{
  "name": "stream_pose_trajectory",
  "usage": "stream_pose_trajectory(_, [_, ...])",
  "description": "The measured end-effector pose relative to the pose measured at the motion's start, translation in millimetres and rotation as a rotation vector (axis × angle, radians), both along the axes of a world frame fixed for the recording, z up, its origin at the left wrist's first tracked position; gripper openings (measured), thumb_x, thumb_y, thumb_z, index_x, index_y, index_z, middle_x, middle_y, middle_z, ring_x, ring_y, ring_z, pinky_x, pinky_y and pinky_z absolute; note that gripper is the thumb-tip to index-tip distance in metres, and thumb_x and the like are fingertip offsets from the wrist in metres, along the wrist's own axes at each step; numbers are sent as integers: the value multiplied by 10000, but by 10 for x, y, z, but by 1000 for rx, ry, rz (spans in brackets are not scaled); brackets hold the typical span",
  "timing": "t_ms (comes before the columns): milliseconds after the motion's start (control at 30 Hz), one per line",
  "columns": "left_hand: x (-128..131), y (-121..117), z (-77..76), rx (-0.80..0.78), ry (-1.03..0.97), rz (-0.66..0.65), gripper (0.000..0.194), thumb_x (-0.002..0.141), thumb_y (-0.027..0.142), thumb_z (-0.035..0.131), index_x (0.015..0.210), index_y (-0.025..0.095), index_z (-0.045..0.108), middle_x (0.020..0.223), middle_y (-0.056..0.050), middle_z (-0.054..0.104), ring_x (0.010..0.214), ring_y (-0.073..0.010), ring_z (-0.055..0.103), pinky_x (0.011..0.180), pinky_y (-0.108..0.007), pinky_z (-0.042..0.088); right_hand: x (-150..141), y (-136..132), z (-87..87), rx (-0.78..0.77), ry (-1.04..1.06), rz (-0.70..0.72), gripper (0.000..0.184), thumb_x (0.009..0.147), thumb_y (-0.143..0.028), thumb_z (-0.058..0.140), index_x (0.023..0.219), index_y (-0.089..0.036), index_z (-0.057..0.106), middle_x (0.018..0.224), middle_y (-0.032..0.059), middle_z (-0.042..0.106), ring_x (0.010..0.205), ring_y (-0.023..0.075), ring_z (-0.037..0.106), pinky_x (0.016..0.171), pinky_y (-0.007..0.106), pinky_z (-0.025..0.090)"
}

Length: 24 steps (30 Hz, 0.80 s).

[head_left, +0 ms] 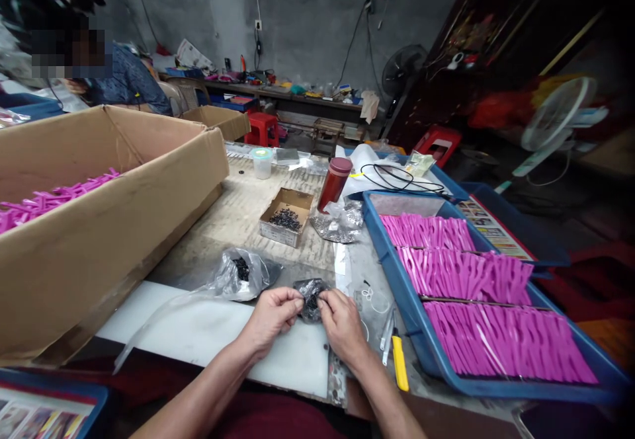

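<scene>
Between my hands is a small clear plastic bag [311,297] with dark bits inside, above the white sheet's far edge. My left hand [276,313] pinches the bag's left side, and my right hand [341,320] pinches its right side. Left of them lies a larger open plastic bag [238,277] with black small parts in it. Beyond my hands stands a small cardboard box [280,233] holding many tiny dark pieces. A crumpled clear bag [340,224] lies beside that box.
A big cardboard carton [114,234] with pink pieces takes up the left. At right, a blue tray [411,320] holds rows of pink parts. A yellow-handled tool [399,359] lies by the tray. A red-brown bottle [336,181] stands behind. Another person [133,79] sits far left.
</scene>
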<state>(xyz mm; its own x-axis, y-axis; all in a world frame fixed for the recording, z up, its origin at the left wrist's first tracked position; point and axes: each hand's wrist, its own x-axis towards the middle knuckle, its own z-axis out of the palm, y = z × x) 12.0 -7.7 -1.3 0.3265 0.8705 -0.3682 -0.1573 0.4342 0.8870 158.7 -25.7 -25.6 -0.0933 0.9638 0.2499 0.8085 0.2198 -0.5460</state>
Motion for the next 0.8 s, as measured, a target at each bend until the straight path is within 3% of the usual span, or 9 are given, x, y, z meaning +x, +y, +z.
stream_pose_trajectory(333, [27,-6,-33,-37,-91,17,144,619,229,592,648,113,512,452,56,399,377,-24,303,347,-149,145,-4,-7,24,22,78,-18,129,743,-151,386,712,-169,509,667,22,521,689,159,483,621,267,339])
stream_pose_trajectory(633, [46,-40,16,-159,-324,8,145,609,194,616,662,109,512,525,26,440,421,-30,360,350,-143,128,-78,-139,285,9,194,101,138,764,-151,367,675,-187,467,655,5,489,667,139,461,613,252,342])
stream_pose_trajectory(800, [56,-55,18,-194,-366,3,160,593,195,638,654,108,518,524,27,436,426,-30,365,348,-136,128,-100,-155,315,2,272,124,142,758,-138,368,676,-189,471,667,4,493,669,133,462,604,241,352])
